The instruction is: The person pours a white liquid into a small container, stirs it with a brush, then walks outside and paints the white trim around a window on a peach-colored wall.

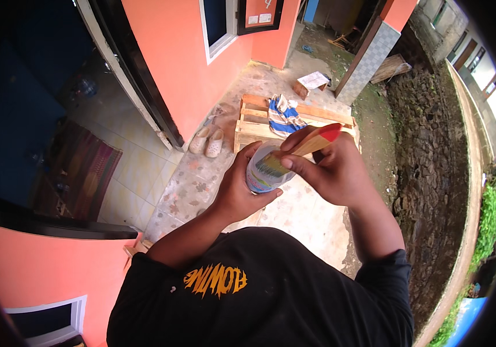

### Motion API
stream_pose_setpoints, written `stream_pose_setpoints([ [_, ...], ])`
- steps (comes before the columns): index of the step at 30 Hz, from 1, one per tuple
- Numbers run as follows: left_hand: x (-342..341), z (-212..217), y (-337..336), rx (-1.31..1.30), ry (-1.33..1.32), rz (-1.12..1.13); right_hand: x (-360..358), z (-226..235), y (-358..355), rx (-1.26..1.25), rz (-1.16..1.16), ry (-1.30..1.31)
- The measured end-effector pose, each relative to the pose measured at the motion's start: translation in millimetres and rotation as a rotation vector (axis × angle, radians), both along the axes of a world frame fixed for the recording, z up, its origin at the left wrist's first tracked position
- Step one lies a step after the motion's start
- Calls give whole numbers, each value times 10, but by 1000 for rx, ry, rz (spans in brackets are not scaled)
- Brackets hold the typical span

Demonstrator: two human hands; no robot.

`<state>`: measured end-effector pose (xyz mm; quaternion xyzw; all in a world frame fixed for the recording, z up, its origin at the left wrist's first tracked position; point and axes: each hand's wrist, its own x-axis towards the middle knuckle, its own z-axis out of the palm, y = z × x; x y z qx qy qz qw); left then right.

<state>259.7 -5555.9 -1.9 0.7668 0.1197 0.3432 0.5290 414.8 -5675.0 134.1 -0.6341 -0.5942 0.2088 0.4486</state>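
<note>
- In the head view, a wooden bench (251, 128) stood in front of the person, with a blue, white and tan striped cloth (285, 117) lying on it; the raised hands and brush hid part of the bench.
- A small wooden stool (312, 81) with a white top stood behind the bench.
- A pair of pale shoes (215, 144) sat on the patterned floor beside the orange wall (175, 75).
- To the left, a doorway showed a striped rug (74, 176) indoors; to the right ran a rough stone wall (427, 150).
- The left hand (237, 186) was curled around a clear cup (262, 180), fingers and thumb on opposite sides, the cup tilted.
- The right hand (337, 170) was closed in a pinch on the wooden handle of a brush (311, 143), thumb in front and fingers behind.
- The brush's red tip pointed up and right; its bristles were inside the cup.
</note>
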Motion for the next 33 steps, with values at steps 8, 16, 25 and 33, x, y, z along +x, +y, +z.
stream_pose_setpoints([
  [8,51,-112,-1,27,110,-35,94,-183,127,-78,-2,407],
  [16,87,-138,210,-29,90,-16,478,-411,419,70,-145,682],
  [25,155,-269,946,-2,-26,49,572,-604,1241,149,-191,997],
  [33,146,-319,2326,82,48,90,625,-752,2602,162,-150,1113],
])
